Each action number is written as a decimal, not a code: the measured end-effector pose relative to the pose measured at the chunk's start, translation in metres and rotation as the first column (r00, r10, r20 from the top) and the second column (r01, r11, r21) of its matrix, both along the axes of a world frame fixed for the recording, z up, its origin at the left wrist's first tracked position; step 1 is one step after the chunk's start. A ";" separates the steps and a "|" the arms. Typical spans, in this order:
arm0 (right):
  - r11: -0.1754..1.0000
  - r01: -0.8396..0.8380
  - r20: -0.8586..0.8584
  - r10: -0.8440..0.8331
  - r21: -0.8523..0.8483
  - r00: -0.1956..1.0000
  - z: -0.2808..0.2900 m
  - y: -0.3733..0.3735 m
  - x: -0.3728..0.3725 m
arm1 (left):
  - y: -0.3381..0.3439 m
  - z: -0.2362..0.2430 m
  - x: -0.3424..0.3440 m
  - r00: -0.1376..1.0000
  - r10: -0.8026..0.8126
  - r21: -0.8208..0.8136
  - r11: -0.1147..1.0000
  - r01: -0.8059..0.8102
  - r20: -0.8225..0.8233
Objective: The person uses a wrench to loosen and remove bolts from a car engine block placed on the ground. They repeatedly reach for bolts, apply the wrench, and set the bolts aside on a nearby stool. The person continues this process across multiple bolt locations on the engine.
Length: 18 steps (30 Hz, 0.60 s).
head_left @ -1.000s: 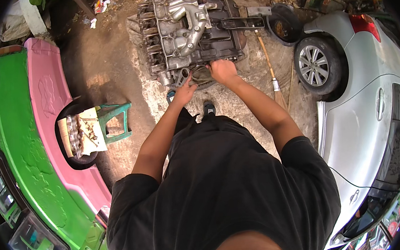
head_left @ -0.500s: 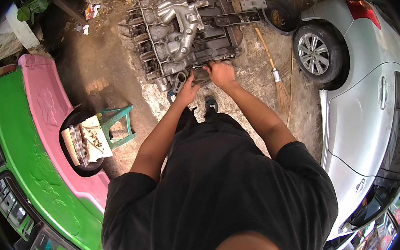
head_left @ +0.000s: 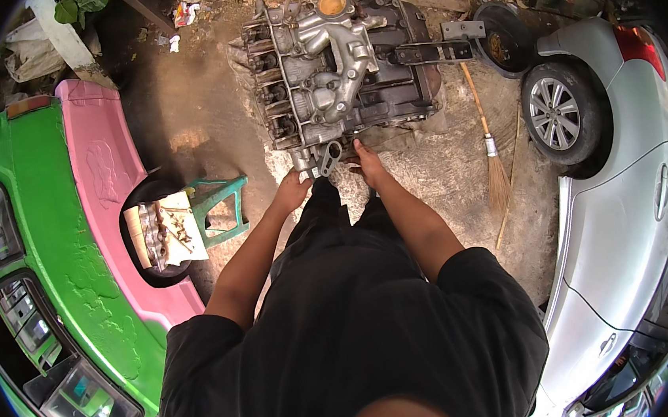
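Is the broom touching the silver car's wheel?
Apart. The head view shows bare ground between the broom and the wheel of the silver car.

The engine (head_left: 341,61) is lying on the ground (head_left: 199,117) ahead of the person, both hands at its near edge. A stool (head_left: 219,210) is standing to the left, a broom (head_left: 491,155) lying right, beside a car (head_left: 628,206).

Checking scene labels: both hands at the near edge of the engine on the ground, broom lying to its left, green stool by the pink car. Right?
Not quite. In the head view the broom lies to the right of the engine, toward the silver car. The rest holds: left hand and right hand are at its near edge, and the green stool stands by the pink car.
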State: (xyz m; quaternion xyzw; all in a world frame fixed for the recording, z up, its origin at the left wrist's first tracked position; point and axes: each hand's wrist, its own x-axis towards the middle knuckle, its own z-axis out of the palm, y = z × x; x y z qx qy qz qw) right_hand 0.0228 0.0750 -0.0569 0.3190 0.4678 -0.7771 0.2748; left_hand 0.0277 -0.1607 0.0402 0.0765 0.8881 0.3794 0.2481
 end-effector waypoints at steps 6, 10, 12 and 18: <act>0.907 0.035 0.068 -0.007 -0.419 0.998 0.025 -0.033 0.013 | -0.010 -0.012 -0.023 0.995 -0.018 0.134 0.991 0.006 0.095; 0.939 0.094 0.118 -0.058 -0.330 0.991 0.050 -0.034 0.016 | -0.011 -0.015 -0.029 0.992 -0.109 0.238 0.967 0.089 0.071; 0.965 0.157 0.096 -0.139 -0.211 0.986 0.059 -0.028 0.023 | -0.013 -0.021 -0.034 0.968 -0.220 0.162 0.966 0.200 0.120; 0.931 0.209 -0.074 -0.196 0.299 0.978 0.066 0.013 0.044 | -0.014 -0.060 -0.032 0.906 -0.404 0.104 0.914 0.393 0.125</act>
